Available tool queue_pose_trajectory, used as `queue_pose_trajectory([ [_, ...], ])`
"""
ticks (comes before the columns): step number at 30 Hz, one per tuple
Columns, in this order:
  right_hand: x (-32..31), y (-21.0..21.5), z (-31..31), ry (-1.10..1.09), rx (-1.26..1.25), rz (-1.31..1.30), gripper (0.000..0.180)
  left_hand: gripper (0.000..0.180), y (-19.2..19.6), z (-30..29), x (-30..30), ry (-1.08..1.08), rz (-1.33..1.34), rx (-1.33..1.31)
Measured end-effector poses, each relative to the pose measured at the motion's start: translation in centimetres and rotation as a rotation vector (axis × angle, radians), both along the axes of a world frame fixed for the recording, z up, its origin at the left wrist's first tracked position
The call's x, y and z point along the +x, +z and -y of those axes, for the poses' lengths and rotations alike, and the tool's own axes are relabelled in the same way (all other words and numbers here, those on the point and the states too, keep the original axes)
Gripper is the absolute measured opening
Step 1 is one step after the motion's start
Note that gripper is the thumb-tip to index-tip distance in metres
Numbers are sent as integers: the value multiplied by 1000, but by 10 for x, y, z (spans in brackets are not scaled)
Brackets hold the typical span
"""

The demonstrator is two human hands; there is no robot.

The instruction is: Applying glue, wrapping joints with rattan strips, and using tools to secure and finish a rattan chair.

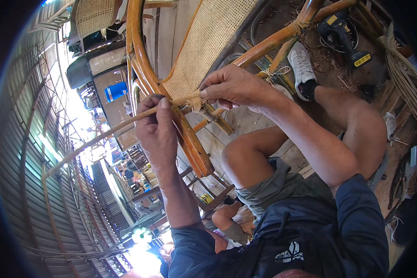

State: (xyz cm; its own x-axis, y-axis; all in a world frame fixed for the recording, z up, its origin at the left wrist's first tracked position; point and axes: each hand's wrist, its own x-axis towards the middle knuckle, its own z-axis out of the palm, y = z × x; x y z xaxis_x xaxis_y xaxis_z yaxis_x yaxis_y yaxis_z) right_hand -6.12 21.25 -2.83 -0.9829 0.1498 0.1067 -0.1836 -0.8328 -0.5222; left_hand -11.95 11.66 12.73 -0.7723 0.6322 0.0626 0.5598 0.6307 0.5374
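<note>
One head-worn fisheye looks down, close over the lap and workshop floor (245, 120)

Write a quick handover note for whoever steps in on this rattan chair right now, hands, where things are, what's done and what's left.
Left hand: gripping the long rattan strip, thumb pressing it flat.
Right hand: pinching the strip's end where it wraps the chair frame, beside the cane panel.
Done: panel looks fitted in the frame; a few turns of binding show at the joint.
Left: probably pull tight, keep wrapping, tuck the end.
Nearby: drill on the floor past the white shoe.
</note>
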Motion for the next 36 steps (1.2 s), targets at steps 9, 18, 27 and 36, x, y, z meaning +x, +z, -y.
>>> queue_pose_trajectory([
  [9, -2, 13, 0, -20, -73, 128, 20, 14, 7, -8, 4, -80, 20, -166],
  [18, -12, 16, 4, -105, 200, 274, 22, 19, 19, -7, 1, -120, -86, -443],
  [27, -20, 21, -4, -127, 618, 438, 17, 20, 26, -20, -7, -479, -522, -838],
  [36, -22, 31, 2, -210, 713, 587, 21, 23, 27, -24, -2, -419, -510, -927],
])
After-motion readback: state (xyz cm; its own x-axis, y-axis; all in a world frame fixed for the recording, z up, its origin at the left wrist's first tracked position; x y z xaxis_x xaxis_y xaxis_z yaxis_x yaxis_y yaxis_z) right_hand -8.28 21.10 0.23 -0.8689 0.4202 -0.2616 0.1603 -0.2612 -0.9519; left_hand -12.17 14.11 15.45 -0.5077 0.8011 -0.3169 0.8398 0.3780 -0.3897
